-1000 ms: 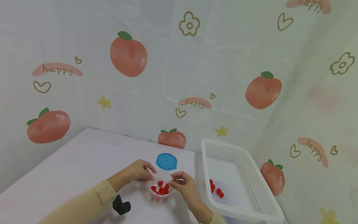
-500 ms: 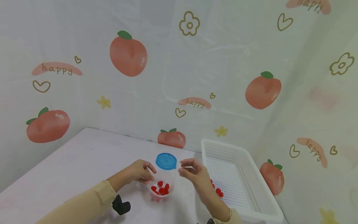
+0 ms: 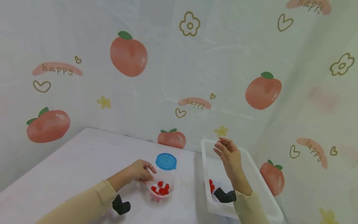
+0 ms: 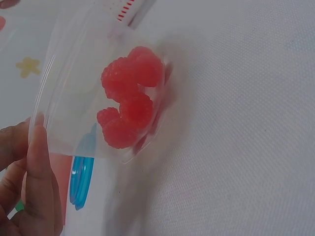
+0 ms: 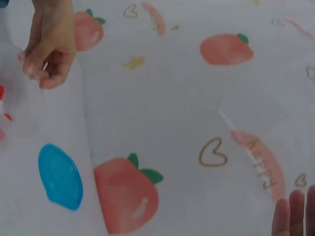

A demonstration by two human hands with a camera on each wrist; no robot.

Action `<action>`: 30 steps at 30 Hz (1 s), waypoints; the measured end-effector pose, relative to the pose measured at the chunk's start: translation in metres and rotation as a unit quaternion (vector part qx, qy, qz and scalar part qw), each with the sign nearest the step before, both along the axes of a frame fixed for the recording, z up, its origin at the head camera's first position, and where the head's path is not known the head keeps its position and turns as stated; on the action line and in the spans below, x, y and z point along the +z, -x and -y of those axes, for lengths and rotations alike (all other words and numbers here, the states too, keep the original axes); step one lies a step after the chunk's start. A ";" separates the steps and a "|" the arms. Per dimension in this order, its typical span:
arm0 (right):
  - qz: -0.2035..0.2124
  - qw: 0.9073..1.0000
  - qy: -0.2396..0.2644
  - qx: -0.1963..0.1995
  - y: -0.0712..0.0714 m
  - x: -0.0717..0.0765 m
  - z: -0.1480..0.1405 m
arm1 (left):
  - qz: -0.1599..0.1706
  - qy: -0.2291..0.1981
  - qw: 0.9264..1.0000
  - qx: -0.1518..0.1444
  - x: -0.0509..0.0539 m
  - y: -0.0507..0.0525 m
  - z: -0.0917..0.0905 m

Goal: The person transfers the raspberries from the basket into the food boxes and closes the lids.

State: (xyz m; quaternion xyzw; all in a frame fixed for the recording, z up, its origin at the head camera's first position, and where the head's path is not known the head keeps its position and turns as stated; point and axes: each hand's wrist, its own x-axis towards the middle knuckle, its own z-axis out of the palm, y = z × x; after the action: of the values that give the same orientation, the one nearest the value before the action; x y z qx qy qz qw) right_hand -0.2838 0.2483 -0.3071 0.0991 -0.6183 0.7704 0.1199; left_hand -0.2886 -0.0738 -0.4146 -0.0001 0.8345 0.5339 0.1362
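Observation:
My left hand pinches the left rim of a clear plastic bowl on the table. Several red raspberries lie in the bowl. The left wrist view shows fingers and thumb gripping the rim, with the raspberries seen through the wall. My right hand is raised over a white basket, its fingers loosely extended and holding nothing. Only its fingertips show at the lower right in the right wrist view. A blue lid lies flat just behind the bowl.
The white perforated basket stands at the right of the table. A few raspberries are inside it, partly hidden by its near wall and the black wrist camera. A fruit-printed cloth hangs behind.
My right hand has left the bowl's right side and moved right and up, over the basket. The left hand, bowl, raspberries in it and lid have stayed in place.

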 end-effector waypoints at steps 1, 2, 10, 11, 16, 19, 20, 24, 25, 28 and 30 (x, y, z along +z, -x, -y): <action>0.006 1.000 -0.006 -0.007 0.004 -0.003 -0.004 | 0.001 0.000 1.000 0.002 0.000 0.000 0.000; 0.015 1.000 -0.013 -0.015 0.008 -0.006 -0.009 | 0.001 0.002 1.000 0.002 0.000 0.000 0.000; 0.104 0.985 -0.121 -0.062 0.033 -0.036 -0.036 | 0.000 0.004 1.000 0.001 -0.002 0.000 0.000; 0.116 0.982 -0.132 -0.064 0.035 -0.040 -0.039 | 0.000 0.003 1.000 0.000 -0.002 0.000 0.000; 0.156 0.963 -0.212 -0.047 0.044 -0.060 -0.053 | -0.001 0.004 1.000 -0.002 -0.001 0.000 0.001; 0.173 0.944 -0.278 -0.030 0.046 -0.070 -0.057 | -0.001 0.006 1.000 -0.001 -0.001 -0.001 0.000; 0.180 0.935 -0.304 -0.021 0.046 -0.073 -0.058 | -0.002 0.008 1.000 -0.001 -0.001 -0.001 0.000; 0.211 0.899 -0.384 0.017 0.046 -0.082 -0.060 | -0.003 0.009 1.000 -0.003 -0.001 -0.001 0.000; 0.217 0.890 -0.401 0.030 0.045 -0.083 -0.060 | -0.003 0.009 1.000 -0.003 -0.001 -0.001 0.000; 0.233 0.866 -0.439 0.064 0.043 -0.086 -0.060 | -0.002 0.007 1.000 -0.003 -0.002 0.000 0.000; 0.243 0.852 -0.455 0.087 0.041 -0.086 -0.059 | -0.001 0.006 1.000 -0.003 -0.002 0.000 0.000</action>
State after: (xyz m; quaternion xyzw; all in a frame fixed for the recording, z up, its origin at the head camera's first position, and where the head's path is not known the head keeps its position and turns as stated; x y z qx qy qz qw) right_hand -0.3250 0.3077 -0.3931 0.0054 -0.8978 0.4101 -0.1603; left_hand -0.2888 -0.0740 -0.4168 0.0017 0.8381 0.5281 0.1369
